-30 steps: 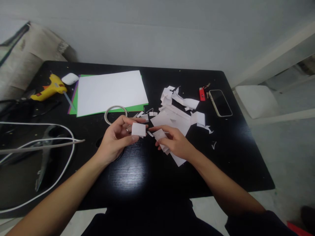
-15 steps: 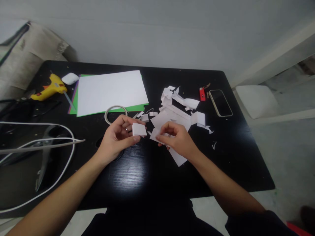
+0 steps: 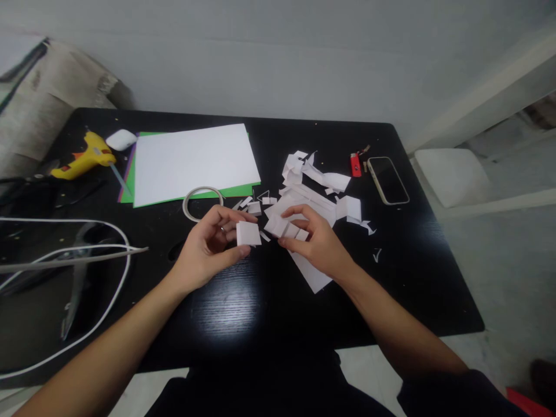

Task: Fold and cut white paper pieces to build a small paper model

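Note:
Between its thumb and fingers, my left hand (image 3: 211, 246) pinches a small, squarish folded paper piece (image 3: 249, 233). My right hand (image 3: 319, 240) grips a white folded paper strip (image 3: 282, 226) with creased segments, thumb below and fingertips above. A narrow gap separates the two paper pieces, both raised over the black table. Under my right hand lies a larger white paper sheet (image 3: 313, 278). Small paper bits (image 3: 254, 208) lie just beyond my left fingertips. A roll of thin tape (image 3: 186, 207) is behind my left hand.
Crumpled paper scraps (image 3: 295, 168) spread behind my right hand. A phone (image 3: 388, 180) and red lighter (image 3: 355, 165) lie at right. White and green sheets (image 3: 195, 159) are stacked at back left, beside a yellow glue gun (image 3: 89, 156). White cables (image 3: 125, 231) loop across the left side.
My right fingers have opened wider around the paper strip, and more of its creased segments show. The piece in my left hand has turned slightly more upright.

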A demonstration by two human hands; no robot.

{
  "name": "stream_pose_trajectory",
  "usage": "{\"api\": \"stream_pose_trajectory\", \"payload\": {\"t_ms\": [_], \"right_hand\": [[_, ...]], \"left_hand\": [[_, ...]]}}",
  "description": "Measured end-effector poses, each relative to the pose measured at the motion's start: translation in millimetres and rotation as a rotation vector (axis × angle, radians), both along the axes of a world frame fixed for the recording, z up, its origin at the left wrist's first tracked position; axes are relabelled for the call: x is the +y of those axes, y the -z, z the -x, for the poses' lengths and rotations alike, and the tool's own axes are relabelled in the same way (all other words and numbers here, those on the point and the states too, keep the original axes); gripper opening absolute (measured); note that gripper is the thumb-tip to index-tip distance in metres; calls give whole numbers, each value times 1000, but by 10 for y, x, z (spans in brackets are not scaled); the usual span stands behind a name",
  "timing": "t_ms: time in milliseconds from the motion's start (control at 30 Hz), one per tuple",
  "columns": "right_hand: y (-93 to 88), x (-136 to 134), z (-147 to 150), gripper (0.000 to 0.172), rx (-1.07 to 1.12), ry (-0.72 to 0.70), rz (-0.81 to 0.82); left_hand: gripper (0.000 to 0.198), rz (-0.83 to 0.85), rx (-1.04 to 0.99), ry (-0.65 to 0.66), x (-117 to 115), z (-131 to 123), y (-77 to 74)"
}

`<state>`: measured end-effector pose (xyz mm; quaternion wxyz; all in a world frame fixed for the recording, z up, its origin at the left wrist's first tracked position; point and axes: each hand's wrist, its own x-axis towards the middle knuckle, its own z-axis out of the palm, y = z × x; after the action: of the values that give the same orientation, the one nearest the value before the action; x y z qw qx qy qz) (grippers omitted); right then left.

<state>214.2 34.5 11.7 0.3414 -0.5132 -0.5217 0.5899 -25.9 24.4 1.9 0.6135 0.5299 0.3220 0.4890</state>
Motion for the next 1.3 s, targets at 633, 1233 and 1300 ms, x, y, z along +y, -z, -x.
{"api": "stream_pose_trajectory", "payload": {"t_ms": [633, 1233, 1300], "right_hand": [[28, 4, 27, 8, -31, 111, -181], [20, -203, 232, 24, -107, 111, -299], [25, -197, 225, 25, -86, 103, -272]], "left_hand": [[35, -53, 56, 8, 10, 21, 1], [49, -444, 600, -81, -162, -39, -35], [49, -476, 607, -87, -158, -45, -52]]}}
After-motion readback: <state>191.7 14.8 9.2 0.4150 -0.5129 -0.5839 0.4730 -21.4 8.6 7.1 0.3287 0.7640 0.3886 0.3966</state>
